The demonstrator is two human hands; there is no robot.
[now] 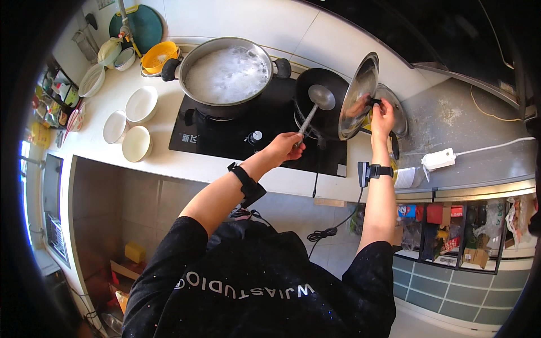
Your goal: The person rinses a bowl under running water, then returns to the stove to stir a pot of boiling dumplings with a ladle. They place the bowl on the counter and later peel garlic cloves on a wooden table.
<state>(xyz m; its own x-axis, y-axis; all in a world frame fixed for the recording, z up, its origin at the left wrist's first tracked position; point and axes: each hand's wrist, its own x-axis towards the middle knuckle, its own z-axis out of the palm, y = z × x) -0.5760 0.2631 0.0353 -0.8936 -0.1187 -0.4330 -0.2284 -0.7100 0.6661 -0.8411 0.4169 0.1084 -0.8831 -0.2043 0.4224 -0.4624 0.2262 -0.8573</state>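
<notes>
My left hand [289, 147] is closed round the handle of a metal ladle [322, 97], whose bowl is over a black wok [315, 80]. By its black knob, my right hand [381, 116] grips a glass lid [359, 95] with a metal rim, tilted nearly upright at the wok's right side. A large metal pot [226, 101] with black side handles sits on the left of the black cooktop [219, 137]. White foam and bubbles cover the liquid in it. The lid and ladle hide part of the wok.
Three bowls [137, 143] stand left of the cooktop. Behind them are a yellow strainer [158, 57] and a white basket [92, 81]. Another lid [395, 112] leans at the right, near a white power strip [438, 159] and a clear container [409, 174]. A black cable [322, 234] hangs below.
</notes>
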